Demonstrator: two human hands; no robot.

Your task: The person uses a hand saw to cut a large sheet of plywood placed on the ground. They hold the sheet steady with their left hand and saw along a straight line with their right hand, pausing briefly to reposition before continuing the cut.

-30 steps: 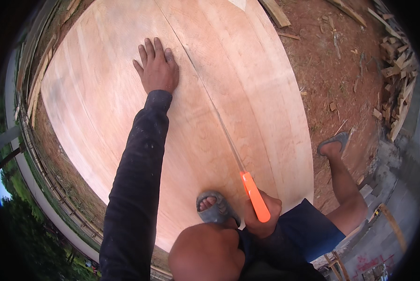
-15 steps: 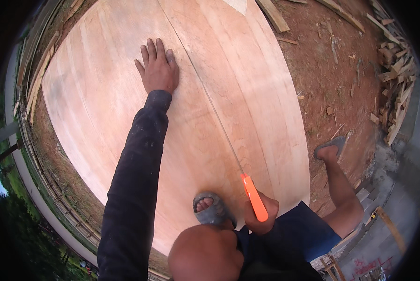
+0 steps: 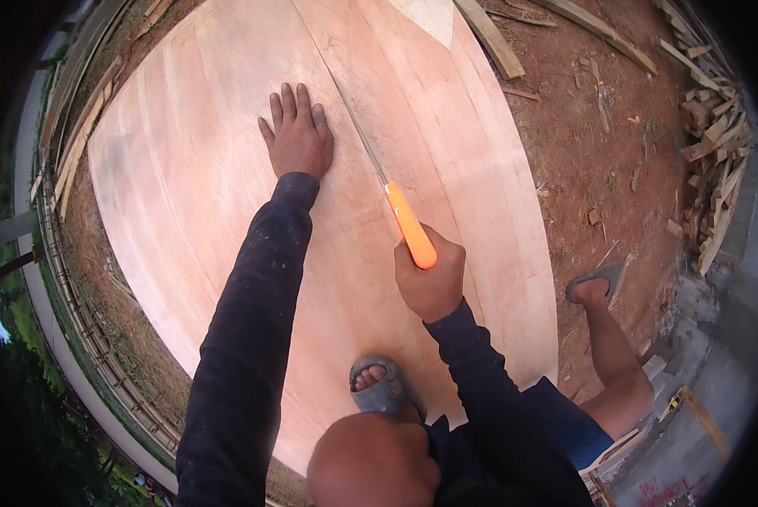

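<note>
My left hand lies flat on a pale plywood sheet, fingers spread, just left of a long thin line across it. My right hand is closed round the orange handle of a handsaw. The narrow blade points away from me along that line; whether it is inside a cut I cannot tell. My grey-sandalled foot rests on the sheet below the hands. My other foot is on the dirt to the right of the sheet.
Red-brown dirt borders the sheet. A heap of scrap wood sits at the right, beside grey concrete. Loose planks lie beyond the far edge, others along the left. A road and greenery show at the far left.
My right hand and the saw have moved forward, away from me, along the line, showing more of the sleeve. My left hand stays flat, appearing slightly lower and further right in the picture.
</note>
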